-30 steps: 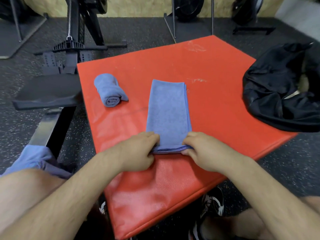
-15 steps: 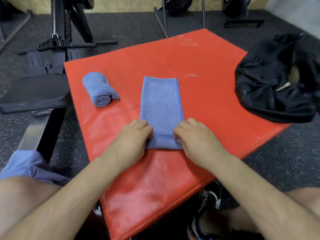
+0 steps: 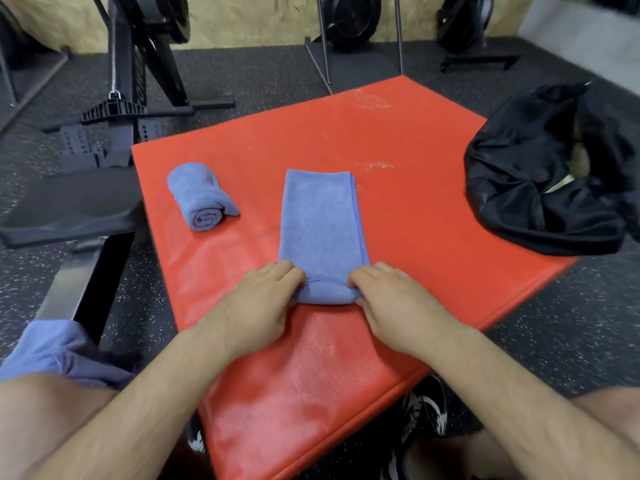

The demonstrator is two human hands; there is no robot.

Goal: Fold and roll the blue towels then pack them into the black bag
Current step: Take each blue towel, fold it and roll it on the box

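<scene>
Since a second ago, the near end of the folded towel (image 3: 320, 230) has been turned over on itself: where the hands then pinched a flat edge, a short first roll now sits there, its stitched hem showing on top. The rest of the towel lies flat as a long strip on the red mat (image 3: 408, 216), running from the roll toward twelve o'clock.

Both hands are on that roll. The left hand (image 3: 263, 299) grips its nine o'clock end and the right hand (image 3: 391, 299) grips its three o'clock end, fingers curled over the cloth and thumbs tucked at the near side.

From the strip, a rolled towel (image 3: 201, 199) lies at about ten o'clock, apart from it, with its spiral end facing the person. The black bag (image 3: 540, 188) slumps at two o'clock on the mat's far right edge, its mouth gaping open and well apart from the strip.

At nine o'clock, beside the mat, stands a black padded bench (image 3: 69, 206). More blue cloth (image 3: 59, 355) rests on the person's left thigh at seven o'clock.
</scene>
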